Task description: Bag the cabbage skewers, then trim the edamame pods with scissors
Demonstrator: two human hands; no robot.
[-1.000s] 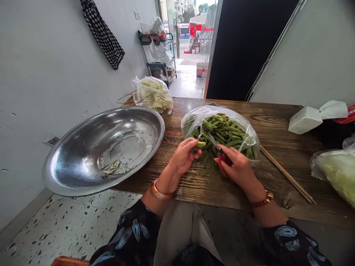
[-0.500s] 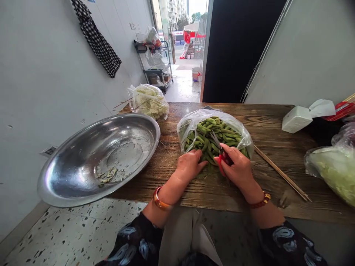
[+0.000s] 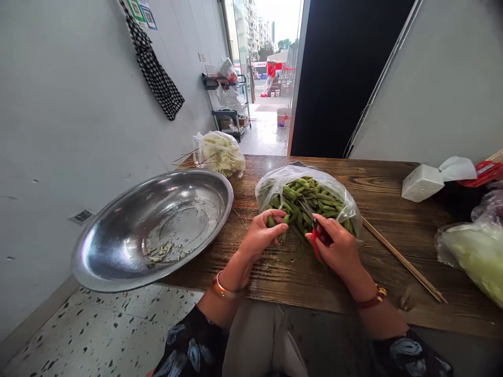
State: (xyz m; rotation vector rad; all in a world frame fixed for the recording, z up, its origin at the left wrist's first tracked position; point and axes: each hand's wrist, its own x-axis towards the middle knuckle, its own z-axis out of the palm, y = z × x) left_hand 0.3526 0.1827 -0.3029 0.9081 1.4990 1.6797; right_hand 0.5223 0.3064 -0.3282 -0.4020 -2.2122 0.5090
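Green edamame pods fill a clear plastic bag lying open towards me on the wooden table. My left hand, at the bag's near left edge, is closed on a few pods held between thumb and fingers. In my right hand are red-handled scissors, their metal blades pointing up and left over the pods. The blades look slightly parted. The scissors' tips are a short way right of the pods in my left hand.
A large steel basin with wet green scraps stands at the left. Behind it sits a bag of cauliflower. Thin wooden skewers lie right of the pods, near a tissue pack and another vegetable bag.
My left hand has lifted from the bag's edge and now grips a few pods. The right hand still holds the scissors in about the same place. The view has tilted slightly.
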